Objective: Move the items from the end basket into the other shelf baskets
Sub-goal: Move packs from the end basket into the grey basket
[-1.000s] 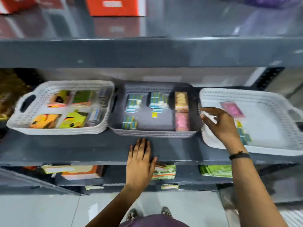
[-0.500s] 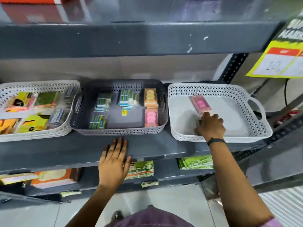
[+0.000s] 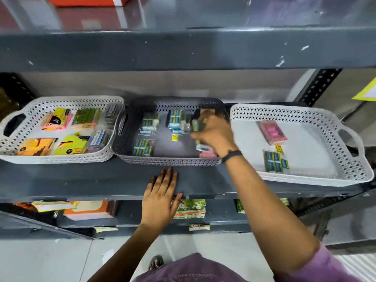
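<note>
Three baskets stand side by side on the grey shelf. The white end basket [image 3: 345, 123] on the right holds a pink boxed item [image 3: 272, 132] and a clear pack of blue-green erasers [image 3: 274, 161]. My right hand [image 3: 213, 133] is over the right half of the dark grey middle basket [image 3: 168, 160], shut on a small blue-green eraser pack [image 3: 196, 125]. It hides the orange and pink packs there. Several eraser packs [image 3: 150, 124] lie in that basket. My left hand [image 3: 161, 198] rests flat on the shelf's front edge, fingers spread.
The white left basket [image 3: 61, 157] is full of yellow, green and orange note pads. A shelf board [image 3: 183, 49] hangs low above the baskets. The lower shelf holds green packs [image 3: 190, 208] and orange books [image 3: 89, 209]. A yellow price sign [image 3: 366, 92] hangs at far right.
My right hand left the end basket and moved left over the middle basket, carrying an eraser pack. The camera swung back left. My left hand stayed on the shelf edge.
</note>
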Demonstrator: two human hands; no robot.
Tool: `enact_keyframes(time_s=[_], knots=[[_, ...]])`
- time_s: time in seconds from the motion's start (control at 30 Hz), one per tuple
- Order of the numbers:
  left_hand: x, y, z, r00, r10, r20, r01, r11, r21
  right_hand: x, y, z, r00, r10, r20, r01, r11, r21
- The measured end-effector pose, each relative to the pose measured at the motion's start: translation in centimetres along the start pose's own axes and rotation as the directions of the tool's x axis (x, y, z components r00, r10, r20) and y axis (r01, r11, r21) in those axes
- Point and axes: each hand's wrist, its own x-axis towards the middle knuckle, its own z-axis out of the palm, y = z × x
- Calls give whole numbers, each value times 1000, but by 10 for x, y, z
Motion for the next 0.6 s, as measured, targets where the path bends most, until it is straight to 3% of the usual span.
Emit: enact_keyframes(time_s=[0.1, 0.27, 0.47, 0.6], knots=[[-1, -1, 0, 999, 22, 27, -23, 999, 32, 22, -27, 50, 985, -4, 172, 40, 977, -209], [-1, -2, -1, 998, 36, 49, -38, 998, 45, 35, -27, 97, 985, -90, 144, 144, 893, -427], [-1, -3, 2, 999, 35, 29, -37, 998, 49, 18, -1, 59, 972, -179, -155, 138, 960, -245], [-1, -4, 6, 1000, 30, 1, -30, 998, 49, 0, 65, -3, 883, -10, -470, -85, 980, -182]])
